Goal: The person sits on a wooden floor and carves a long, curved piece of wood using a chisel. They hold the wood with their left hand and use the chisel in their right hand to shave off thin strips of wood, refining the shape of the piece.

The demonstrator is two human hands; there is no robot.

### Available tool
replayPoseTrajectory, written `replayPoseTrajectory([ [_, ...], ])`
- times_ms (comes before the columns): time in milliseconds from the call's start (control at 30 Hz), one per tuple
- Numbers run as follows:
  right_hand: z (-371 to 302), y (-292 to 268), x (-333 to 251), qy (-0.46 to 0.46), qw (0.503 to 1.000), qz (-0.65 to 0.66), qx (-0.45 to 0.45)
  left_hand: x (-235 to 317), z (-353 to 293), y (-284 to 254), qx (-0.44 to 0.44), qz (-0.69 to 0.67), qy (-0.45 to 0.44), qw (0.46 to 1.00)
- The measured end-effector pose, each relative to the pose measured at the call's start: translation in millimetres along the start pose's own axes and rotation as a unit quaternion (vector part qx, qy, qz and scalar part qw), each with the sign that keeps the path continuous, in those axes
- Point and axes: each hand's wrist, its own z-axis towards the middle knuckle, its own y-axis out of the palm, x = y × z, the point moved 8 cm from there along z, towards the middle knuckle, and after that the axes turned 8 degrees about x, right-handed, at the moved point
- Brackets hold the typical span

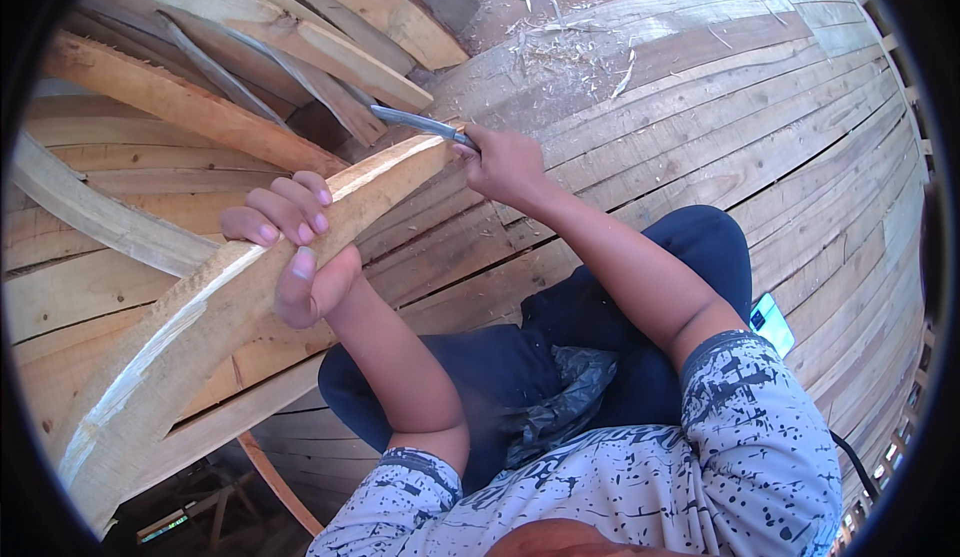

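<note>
A long curved wooden beam point(385, 182) runs from the lower left up toward the middle, with a pale, freshly cut strip along its upper edge. My left hand point(300, 247) clasps it about halfway, fingers over the far side and thumb on the near face. At the beam's far end, my right hand point(505, 167) is closed around a long, narrow grey blade-like tool point(415, 122). That tool lies across the beam's tip and points left; my fingers hide its grip, so its exact kind is unclear.
Several rough timbers point(300, 37) are stacked at the upper left, and another curved piece point(110, 212) meets the beam. Wood shavings point(570, 52) litter the plank floor point(680, 127). A phone-like light-blue object point(772, 325) lies beside my right knee. Dark gaps open at the lower left.
</note>
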Motion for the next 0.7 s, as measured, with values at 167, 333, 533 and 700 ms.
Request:
replayPoseTrajectory([
  [167,0.5,-6.3,-4.7,0.016,0.999,0.044,0.006,-1.0,-0.6,3.9,-0.011,-0.005,-0.001,1.000],
  [333,-3.5,14.6,2.4,0.020,0.997,0.067,-0.044,-2.0,-1.5,4.0,0.001,0.006,0.001,1.000],
  [533,-9.9,7.3,-21.2,-0.013,0.996,0.080,-0.031,-0.1,0.0,-4.4,-0.003,0.001,-0.001,1.000],
  [700,1.9,11.1,-8.0,0.000,0.996,0.085,-0.033,-2.3,3.2,-5.7,0.022,0.011,0.006,1.000],
])
